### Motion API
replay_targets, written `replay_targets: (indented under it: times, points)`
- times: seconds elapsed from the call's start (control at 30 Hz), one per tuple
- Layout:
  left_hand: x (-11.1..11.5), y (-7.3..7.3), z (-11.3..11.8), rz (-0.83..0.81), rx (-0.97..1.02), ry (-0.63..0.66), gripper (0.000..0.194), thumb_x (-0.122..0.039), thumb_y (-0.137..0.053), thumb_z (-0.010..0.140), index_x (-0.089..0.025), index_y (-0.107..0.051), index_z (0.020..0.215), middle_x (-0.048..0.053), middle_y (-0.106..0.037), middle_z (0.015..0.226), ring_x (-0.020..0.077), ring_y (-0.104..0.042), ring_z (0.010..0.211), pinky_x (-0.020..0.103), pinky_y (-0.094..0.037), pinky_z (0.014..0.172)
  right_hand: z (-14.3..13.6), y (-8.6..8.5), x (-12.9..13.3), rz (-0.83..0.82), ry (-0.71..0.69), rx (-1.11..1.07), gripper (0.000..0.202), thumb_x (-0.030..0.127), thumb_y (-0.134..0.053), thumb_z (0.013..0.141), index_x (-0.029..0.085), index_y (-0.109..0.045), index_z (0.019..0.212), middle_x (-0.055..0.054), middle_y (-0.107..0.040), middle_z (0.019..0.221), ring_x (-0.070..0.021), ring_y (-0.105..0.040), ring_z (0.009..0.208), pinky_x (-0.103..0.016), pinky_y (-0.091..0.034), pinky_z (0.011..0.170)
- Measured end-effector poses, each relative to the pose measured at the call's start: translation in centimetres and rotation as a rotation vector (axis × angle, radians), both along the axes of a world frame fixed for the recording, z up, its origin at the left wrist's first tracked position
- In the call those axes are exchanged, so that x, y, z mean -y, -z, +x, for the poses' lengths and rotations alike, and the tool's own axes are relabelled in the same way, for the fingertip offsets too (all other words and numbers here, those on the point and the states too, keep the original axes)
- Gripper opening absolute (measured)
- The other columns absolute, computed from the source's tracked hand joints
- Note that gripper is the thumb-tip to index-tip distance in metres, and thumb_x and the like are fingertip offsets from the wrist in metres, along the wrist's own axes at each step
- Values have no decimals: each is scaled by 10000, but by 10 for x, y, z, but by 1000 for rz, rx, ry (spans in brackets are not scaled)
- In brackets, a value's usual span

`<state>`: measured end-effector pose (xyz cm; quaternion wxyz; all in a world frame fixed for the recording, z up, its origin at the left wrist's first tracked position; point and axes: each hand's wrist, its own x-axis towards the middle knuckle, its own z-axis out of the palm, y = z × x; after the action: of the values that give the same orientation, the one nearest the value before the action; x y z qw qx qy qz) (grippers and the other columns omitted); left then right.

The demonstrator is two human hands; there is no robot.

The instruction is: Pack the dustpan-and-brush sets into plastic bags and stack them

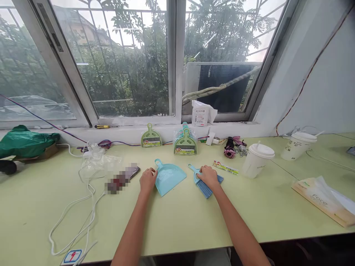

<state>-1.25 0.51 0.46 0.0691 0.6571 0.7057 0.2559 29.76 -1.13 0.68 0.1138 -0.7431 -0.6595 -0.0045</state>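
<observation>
A light blue dustpan point(169, 178) lies on the pale green table point(172, 225), its handle pointing away. My left hand point(148, 180) is at its left edge, fingers curled against the rim. To the right lies a small blue brush point(204, 189), bristles toward me and to the right. Over its top rests my right hand point(208, 176), with the fingers bent around the brush body. A printed label strip point(226, 167) is on the table just right of that hand.
Packaged green dustpan sets point(185, 142) and another one point(151, 137) stand by the window wall. White cups point(257, 160), a tissue pack point(321, 199) and dark cords point(230, 148) are on the right. At the left are a phone point(135, 171), white cables point(93, 207) and a green bag point(26, 142).
</observation>
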Motion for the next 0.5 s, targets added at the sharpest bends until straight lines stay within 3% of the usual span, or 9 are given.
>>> replay_targets:
  times: [0.17, 0.3, 0.4, 0.5]
  points:
    - [2, 0, 9, -72, 1, 75, 253, -341, -368, 896, -220, -574, 812, 68, -666, 877, 217, -591, 845, 288, -340, 632, -1, -6, 1, 57, 44, -144, 176, 298, -585, 752, 192, -645, 880, -79, -659, 990, -214, -607, 921, -277, -387, 719]
    - [19, 3, 45, -57, -45, 165, 212, -301, -397, 879, -213, -556, 770, 77, -648, 821, 226, -589, 786, 299, -340, 639, -22, -7, 4, 135, -101, -258, 146, 309, -580, 778, 214, -624, 881, -37, -654, 990, -176, -599, 923, -251, -391, 733]
    - [36, 8, 79, -26, -53, 332, 230, -323, -390, 896, -210, -558, 789, 78, -626, 808, 217, -585, 761, 303, -364, 667, -39, -5, 9, 121, -265, -242, 116, 288, -607, 772, 207, -633, 851, -30, -656, 960, -173, -587, 939, -251, -393, 772]
    - [46, 10, 94, 95, -89, 595, 262, -320, -360, 920, -209, -576, 824, 89, -610, 890, 213, -569, 872, 310, -382, 761, -45, -3, 11, 133, -357, -192, 97, 272, -618, 784, 202, -648, 843, -36, -662, 957, -184, -577, 973, -269, -389, 814]
